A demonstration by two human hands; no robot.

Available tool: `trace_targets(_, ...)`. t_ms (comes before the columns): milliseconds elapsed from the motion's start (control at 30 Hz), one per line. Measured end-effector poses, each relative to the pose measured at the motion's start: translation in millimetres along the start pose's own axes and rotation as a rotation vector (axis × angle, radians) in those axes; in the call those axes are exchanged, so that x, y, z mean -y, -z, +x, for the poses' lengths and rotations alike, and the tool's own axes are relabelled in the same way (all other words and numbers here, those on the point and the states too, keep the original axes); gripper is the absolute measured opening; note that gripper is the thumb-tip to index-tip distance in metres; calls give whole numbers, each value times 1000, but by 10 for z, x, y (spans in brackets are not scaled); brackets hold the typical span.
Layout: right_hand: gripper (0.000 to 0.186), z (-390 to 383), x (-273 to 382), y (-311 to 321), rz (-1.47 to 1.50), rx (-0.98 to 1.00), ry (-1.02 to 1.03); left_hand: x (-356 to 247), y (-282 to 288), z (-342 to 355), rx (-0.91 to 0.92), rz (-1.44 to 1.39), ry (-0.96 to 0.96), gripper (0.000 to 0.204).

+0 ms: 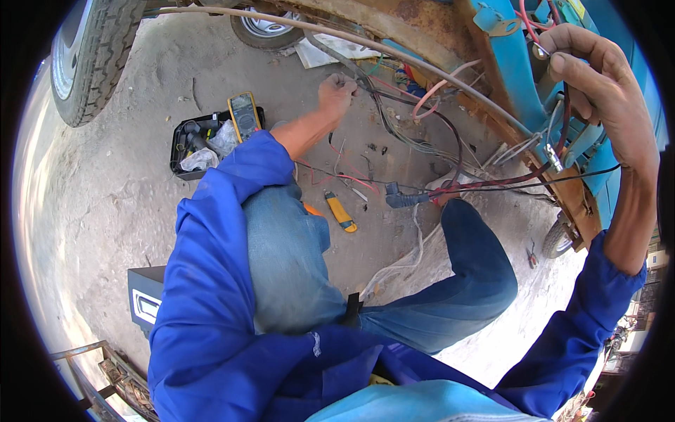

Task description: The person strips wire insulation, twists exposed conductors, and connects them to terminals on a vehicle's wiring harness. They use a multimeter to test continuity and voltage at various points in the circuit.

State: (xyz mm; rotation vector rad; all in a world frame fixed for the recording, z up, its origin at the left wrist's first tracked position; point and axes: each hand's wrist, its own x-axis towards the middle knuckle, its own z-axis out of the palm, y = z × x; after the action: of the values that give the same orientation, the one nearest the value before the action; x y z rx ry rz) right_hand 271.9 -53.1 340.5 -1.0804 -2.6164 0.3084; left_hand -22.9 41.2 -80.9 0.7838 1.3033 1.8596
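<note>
A person in a blue jacket and jeans crouches on a dusty concrete floor point(140, 204) beside a rusty, blue-painted vehicle frame point(506, 63), seen from above.

At far left stands a large black tyre point(88, 60). Right of it, an open black tool case point(193, 144) lies on the floor with a yellow-edged meter point(244, 115) resting on its right end. Lower left, a dark box point(144, 301) sits just beside the person's sleeve.

Toward the middle, the left hand point(336, 91) reaches forward from its blue sleeve to a bundle of wires point(394, 116) hanging under the frame. Its fingers curl closed around the strands, though how firmly it holds them is hard to tell from this angle. A pale hose point(309, 27) arcs above the hand, running along the frame. On the floor below, near the knee, lies a yellow-handled knife point(340, 212), apart from both hands. To its right, a grey plug point(399, 199) dangles on the end of a cable, just above the right knee.

At right, the right hand point(598, 91) is raised against the blue frame, its grip pinched on a thin dark wire point(564, 119) that drops from the fingers and crosses red cables point(492, 184) below. At lower right, a small wheel point(557, 239) shows under the frame, with small pliers point(532, 256) on the floor beside it.
</note>
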Motion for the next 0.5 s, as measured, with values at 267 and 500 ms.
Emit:
trace_targets(267,28,22,-83,-22,26,-34,32,-27,52,40,28,54,67,3)
trace_targets(500,30,15,-59,-50,37,-44,15,-121,5,-19,-19,-24,45,7)
